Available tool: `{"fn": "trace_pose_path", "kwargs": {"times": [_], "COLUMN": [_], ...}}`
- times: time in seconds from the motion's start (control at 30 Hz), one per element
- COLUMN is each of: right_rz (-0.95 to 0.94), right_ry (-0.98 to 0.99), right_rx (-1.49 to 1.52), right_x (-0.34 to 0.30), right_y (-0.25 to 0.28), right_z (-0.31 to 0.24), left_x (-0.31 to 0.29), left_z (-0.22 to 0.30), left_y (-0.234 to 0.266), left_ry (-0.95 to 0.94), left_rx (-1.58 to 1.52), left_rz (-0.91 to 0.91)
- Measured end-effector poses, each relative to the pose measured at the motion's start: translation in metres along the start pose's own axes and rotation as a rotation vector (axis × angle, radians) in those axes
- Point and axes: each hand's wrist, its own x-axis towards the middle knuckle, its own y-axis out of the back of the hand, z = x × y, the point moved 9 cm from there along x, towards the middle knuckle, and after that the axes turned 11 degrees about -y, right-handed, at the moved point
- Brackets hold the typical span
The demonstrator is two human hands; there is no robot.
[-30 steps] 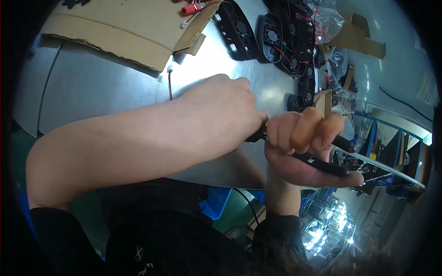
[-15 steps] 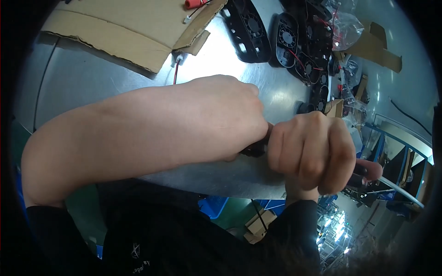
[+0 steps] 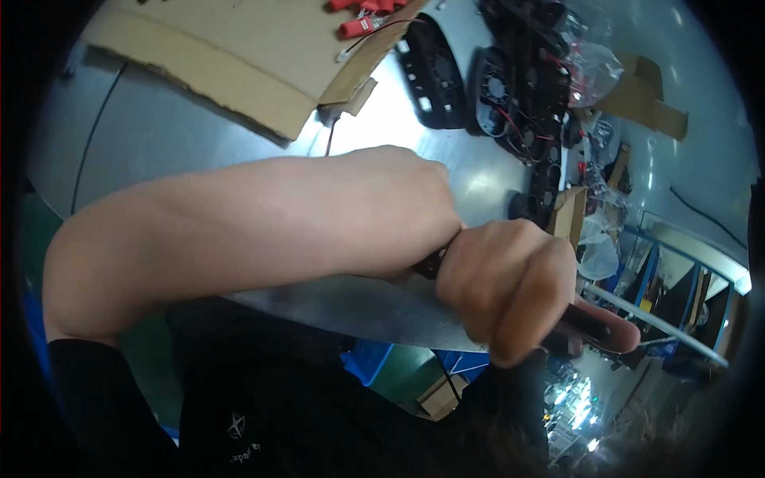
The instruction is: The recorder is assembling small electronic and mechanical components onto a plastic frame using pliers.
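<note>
My left hand [image 3: 398, 203] reaches across from the left with its back toward me, fingers curled under and mostly hidden. A dark, slim black part [image 3: 590, 323] runs between my hands; its kind cannot be made out. Beside the left hand, my right hand [image 3: 510, 279] is closed round this part in a fist. The part's dark end sticks out past the right fist, with a fingertip lying along it. The two hands touch or nearly touch above the table's near edge.
A cardboard box [image 3: 215, 60] lies on the metal table [image 3: 303, 307], with red cylindrical parts [image 3: 358, 28] at its edge. Black fan housings [image 3: 434, 76] and wires cluster at the far right. Beyond are clear plastic bags [image 3: 596, 72] and a blue-framed rack [image 3: 677, 279].
My right fist has moved left toward my left hand and turned, its far end tipping downward. The surroundings sit slightly lower in view, and more red parts show.
</note>
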Motion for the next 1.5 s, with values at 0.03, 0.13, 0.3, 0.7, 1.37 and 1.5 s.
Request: {"fn": "trace_pose_path", "kwargs": {"times": [0.03, 0.13, 0.3, 0.7, 1.37, 1.5], "right_rz": [0.251, 0.639, 0.985, 1.016, 1.004, 0.945], "right_ry": [0.012, 0.1, 0.223, 0.277, 0.545, 0.529], "right_rx": [-0.085, -0.273, -0.422, -0.443, -0.625, -0.572], "right_x": [-0.011, -0.049, -0.075, -0.084, -0.106, -0.095], "right_y": [0.005, 0.002, -0.015, -0.017, -0.039, -0.035], "right_z": [-0.01, -0.043, -0.034, -0.024, -0.051, -0.038], "left_x": [0.0, 0.0, -0.002, -0.001, -0.002, -0.003], "left_z": [0.006, 0.013, 0.018, 0.035, 0.03, 0.031], "left_y": [0.004, 0.005, -0.001, -0.001, -0.003, -0.005], "left_ry": [-0.041, -0.001, 0.01, 0.02, 0.094, 0.116], "left_rx": [0.021, 0.089, 0.166, 0.369, 0.28, 0.262], "left_rz": [0.052, 0.038, 0.105, 0.169, 0.141, 0.118]}}
